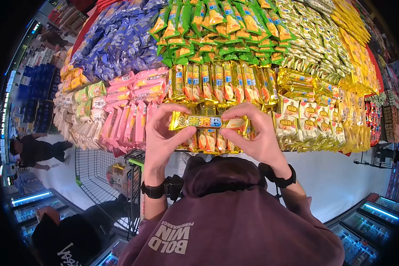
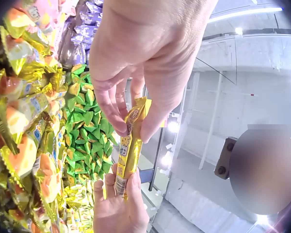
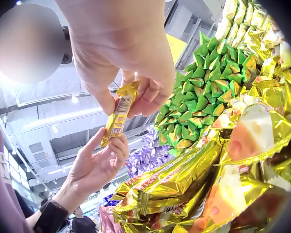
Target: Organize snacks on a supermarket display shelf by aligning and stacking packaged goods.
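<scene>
A gold-wrapped snack bar (image 1: 204, 121) with blue and white lettering lies level between both hands, above a row of matching gold packs (image 1: 217, 84). My left hand (image 1: 161, 133) pinches its left end between thumb and fingers; my right hand (image 1: 258, 129) does the same at the right end. In the left wrist view the bar (image 2: 130, 153) shows its gold side and part of a barcode. The barcode on the wrapper (image 3: 120, 114) also faces the right wrist view, the thumb and fingers of each hand on opposite sides of it.
Behind the hands rise piles of green packs (image 1: 226, 26), blue packs (image 1: 119, 40) and pink packs (image 1: 135, 88). White packs (image 1: 297, 113) lie to the right. A wire shopping cart (image 1: 97, 173) stands at the left, near another person (image 1: 37, 146). Freezers (image 1: 361, 221) line the lower right.
</scene>
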The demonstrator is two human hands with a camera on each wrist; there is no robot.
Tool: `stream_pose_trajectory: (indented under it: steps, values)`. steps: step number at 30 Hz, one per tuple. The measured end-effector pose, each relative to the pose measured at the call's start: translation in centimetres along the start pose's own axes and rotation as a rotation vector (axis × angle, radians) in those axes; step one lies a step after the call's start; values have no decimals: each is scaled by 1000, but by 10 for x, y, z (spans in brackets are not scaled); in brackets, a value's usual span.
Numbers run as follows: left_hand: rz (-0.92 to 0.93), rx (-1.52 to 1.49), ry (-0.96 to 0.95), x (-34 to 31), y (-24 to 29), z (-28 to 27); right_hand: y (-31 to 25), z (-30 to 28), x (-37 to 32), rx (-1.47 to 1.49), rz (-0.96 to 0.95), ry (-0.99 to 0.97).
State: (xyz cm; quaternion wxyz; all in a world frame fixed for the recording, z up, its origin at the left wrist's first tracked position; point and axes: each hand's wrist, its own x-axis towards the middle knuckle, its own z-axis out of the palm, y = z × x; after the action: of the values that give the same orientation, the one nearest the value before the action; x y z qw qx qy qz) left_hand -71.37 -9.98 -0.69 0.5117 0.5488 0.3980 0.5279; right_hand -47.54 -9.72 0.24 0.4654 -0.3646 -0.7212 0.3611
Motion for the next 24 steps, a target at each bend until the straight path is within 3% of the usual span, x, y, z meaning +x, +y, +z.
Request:
stream_pose_trajectory:
  steps: [9, 15, 18, 21, 24]
  values:
    - [-91, -245, 84, -3, 1, 16, -1, 8, -1, -140, -175, 126]
    - [-198, -152, -5, -6, -4, 27, -8, 28, -9, -41, -37, 149]
    - [-228, -178, -9, -5, 5, 32, -10, 17, -3, -154, -213, 57]
    - [-226, -118, -108, -14, 3, 31, -15, 2, -7, -106, -14, 116]
    - [-134, 231, -332, -16, 16, 40, -18, -12, -4, 103, 246, 96]
